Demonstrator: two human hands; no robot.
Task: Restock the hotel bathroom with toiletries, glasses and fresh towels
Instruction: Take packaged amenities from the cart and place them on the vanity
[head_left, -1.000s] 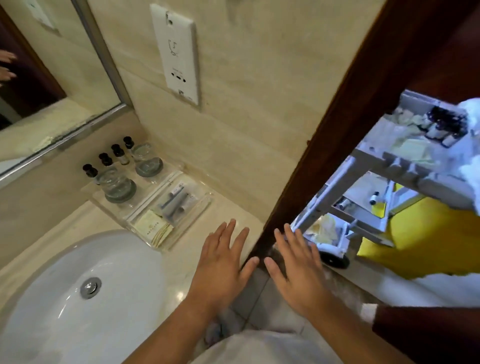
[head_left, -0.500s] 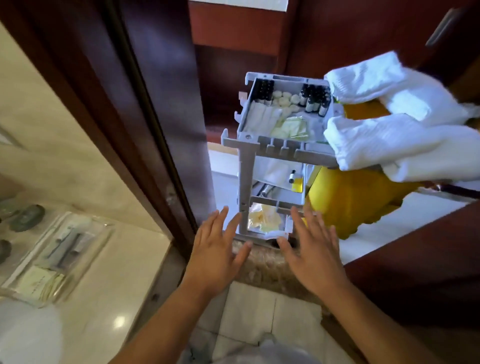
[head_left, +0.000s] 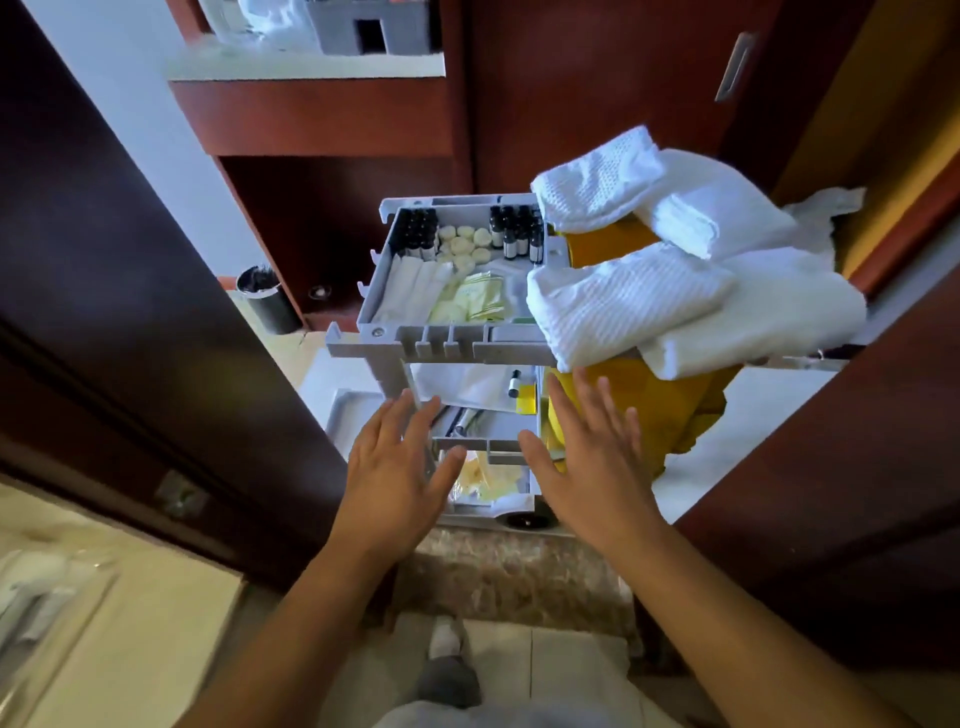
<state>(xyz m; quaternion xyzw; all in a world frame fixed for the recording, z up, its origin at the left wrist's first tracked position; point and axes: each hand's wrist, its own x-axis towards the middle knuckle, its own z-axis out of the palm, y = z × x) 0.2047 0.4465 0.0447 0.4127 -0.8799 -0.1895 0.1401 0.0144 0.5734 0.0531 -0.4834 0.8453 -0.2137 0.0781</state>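
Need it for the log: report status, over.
Left hand, right hand open, empty. White towels piled on housekeeping cart, untouched. Nothing blocks the reach.

1 black waste bin (head_left: 266, 301) stands on the floor near the red-brown cabinet (head_left: 332, 119). A brown marble threshold (head_left: 519, 577) lies beside the dark door frame (head_left: 156, 312).

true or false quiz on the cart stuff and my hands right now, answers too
1. The left hand and right hand are open and empty. True.
2. White towels lie right of the grey tray. True.
3. The tray holds only glasses. False: it holds dark bottles, round soaps and packets.
4. The bag under the towels is blue. False: it is yellow.
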